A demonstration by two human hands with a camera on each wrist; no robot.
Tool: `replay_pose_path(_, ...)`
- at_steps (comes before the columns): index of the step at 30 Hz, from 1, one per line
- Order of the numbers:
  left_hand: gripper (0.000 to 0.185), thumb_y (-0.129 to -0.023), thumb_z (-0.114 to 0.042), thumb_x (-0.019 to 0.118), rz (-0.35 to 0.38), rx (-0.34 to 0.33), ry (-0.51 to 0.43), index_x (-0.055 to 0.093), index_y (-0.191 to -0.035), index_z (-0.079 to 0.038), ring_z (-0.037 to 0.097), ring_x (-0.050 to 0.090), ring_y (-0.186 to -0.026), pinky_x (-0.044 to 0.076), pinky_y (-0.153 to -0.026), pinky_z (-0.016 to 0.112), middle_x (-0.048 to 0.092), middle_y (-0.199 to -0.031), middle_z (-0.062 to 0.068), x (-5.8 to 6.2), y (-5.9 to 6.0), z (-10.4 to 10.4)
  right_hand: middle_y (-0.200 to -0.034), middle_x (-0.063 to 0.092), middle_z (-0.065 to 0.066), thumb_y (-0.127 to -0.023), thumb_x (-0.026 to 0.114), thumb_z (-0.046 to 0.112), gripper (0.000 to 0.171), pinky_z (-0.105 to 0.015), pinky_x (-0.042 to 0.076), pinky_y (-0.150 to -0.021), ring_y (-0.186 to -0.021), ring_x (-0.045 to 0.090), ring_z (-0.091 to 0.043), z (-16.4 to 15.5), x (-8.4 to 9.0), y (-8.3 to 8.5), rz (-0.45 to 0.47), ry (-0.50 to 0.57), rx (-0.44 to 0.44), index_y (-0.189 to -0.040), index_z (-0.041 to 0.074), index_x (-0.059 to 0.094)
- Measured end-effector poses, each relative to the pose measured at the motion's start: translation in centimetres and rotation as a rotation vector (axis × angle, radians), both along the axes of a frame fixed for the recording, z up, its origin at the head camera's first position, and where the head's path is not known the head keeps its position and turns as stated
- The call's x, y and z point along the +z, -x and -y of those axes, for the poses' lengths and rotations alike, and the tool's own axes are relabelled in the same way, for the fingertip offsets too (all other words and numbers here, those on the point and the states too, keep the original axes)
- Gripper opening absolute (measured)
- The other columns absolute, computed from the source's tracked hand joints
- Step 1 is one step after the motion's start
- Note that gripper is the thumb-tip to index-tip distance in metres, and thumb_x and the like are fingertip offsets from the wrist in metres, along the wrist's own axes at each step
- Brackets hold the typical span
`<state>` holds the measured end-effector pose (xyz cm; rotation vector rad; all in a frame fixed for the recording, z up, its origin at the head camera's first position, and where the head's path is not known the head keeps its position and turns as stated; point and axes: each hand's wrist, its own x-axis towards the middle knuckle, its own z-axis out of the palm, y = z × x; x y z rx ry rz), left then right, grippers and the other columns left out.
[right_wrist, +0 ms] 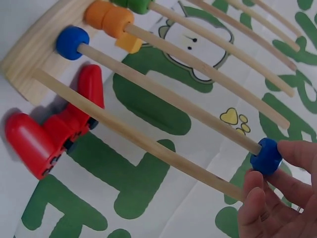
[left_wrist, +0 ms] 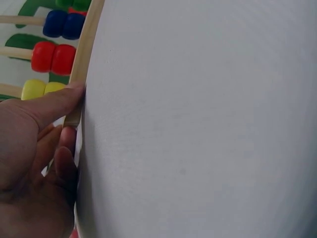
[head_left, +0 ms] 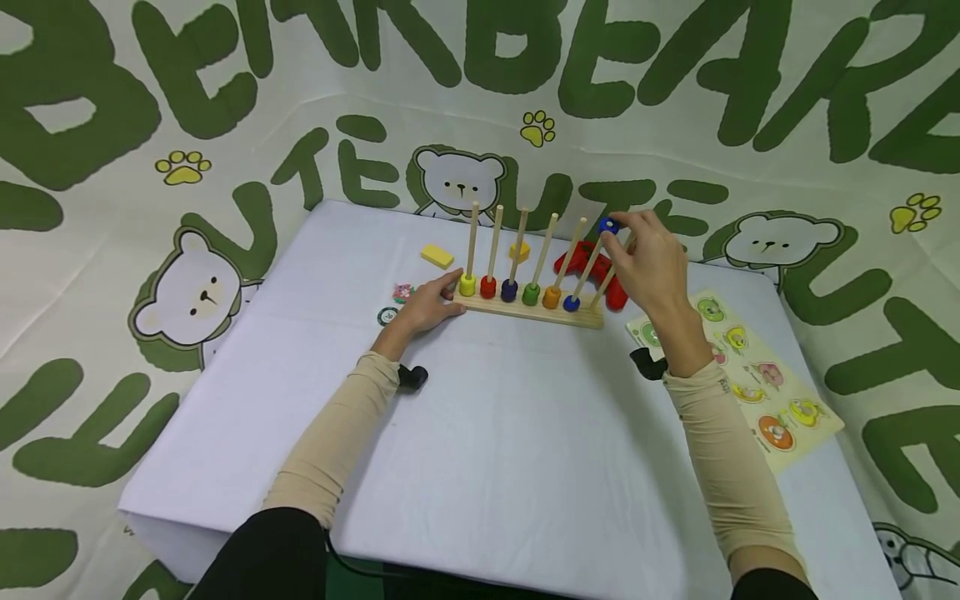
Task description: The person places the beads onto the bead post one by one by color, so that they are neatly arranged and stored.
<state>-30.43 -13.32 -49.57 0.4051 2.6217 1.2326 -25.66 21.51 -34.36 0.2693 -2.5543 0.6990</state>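
A wooden peg stand (head_left: 525,312) with several upright rods stands on the table. My left hand (head_left: 429,307) grips the left end of its base, thumb along the front edge in the left wrist view. My right hand (head_left: 651,258) pinches a blue bead (right_wrist: 266,156) at the tip of the second rod from the right. Another blue bead (right_wrist: 73,43) sits at the foot of that rod. The rightmost rod (right_wrist: 138,136) is bare. On the other rods, yellow (head_left: 468,285), red (head_left: 488,287), dark blue (head_left: 509,290), green (head_left: 531,294) and orange (head_left: 552,297) beads rest at the base.
Behind the stand lie a red game controller (head_left: 617,292), a yellow block (head_left: 437,256) and an orange-yellow block (head_left: 519,252). A fruit picture board (head_left: 776,392) lies at the right. A pink figure (head_left: 402,292) and a round dark-rimmed piece (head_left: 387,316) lie left of the stand.
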Motion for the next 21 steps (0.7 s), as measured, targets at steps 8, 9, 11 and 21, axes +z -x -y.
replay_pose_path(8, 0.078, -0.102, -0.016, 0.074, -0.010, -0.011, 0.005, 0.034, -0.168, -0.010, 0.034, 0.057, -0.117, 0.045, -0.105, 0.051, 0.062, -0.126, 0.022, 0.0, 0.0, -0.4, -0.131, 0.066, -0.018, -0.106, 0.067, 0.024, 0.039, -0.029, 0.038, -0.056, -0.075, 0.061, -0.027, -0.2, -0.3, -0.2, 0.041, 0.010, -0.010, -0.137, 0.001, 0.071)
replay_pose_path(9, 0.078, -0.102, -0.016, 0.074, -0.009, -0.012, 0.005, 0.034, -0.168, -0.010, 0.034, 0.056, -0.117, 0.045, -0.105, 0.051, 0.062, -0.126, 0.022, 0.0, 0.0, -0.4, -0.132, 0.066, -0.018, -0.105, 0.067, 0.024, 0.039, -0.030, 0.039, -0.057, -0.075, 0.061, -0.028, -0.2, -0.4, -0.3, 0.041, 0.011, -0.009, -0.137, 0.001, 0.070)
replay_pose_path(11, 0.077, -0.102, -0.016, 0.073, -0.006, -0.011, 0.001, 0.034, -0.168, -0.010, 0.034, 0.056, -0.117, 0.045, -0.105, 0.051, 0.061, -0.126, 0.022, 0.0, 0.0, -0.4, -0.133, 0.065, -0.019, -0.105, 0.067, 0.024, 0.041, -0.034, 0.041, -0.058, -0.075, 0.062, -0.029, -0.3, -0.4, -0.3, 0.044, 0.010, -0.009, -0.138, 0.001, 0.069)
replay_pose_path(21, 0.079, -0.102, -0.018, 0.073, 0.004, 0.002, 0.018, 0.033, -0.169, -0.012, 0.034, 0.057, -0.115, 0.046, -0.103, 0.050, 0.062, -0.125, 0.021, -0.4, 0.2, 0.2, -0.156, 0.050, -0.018, -0.106, 0.067, 0.026, 0.060, -0.034, 0.048, -0.063, -0.087, 0.066, -0.031, 0.1, -1.4, -0.5, 0.115, 0.027, 0.049, -0.159, 0.006, 0.047)
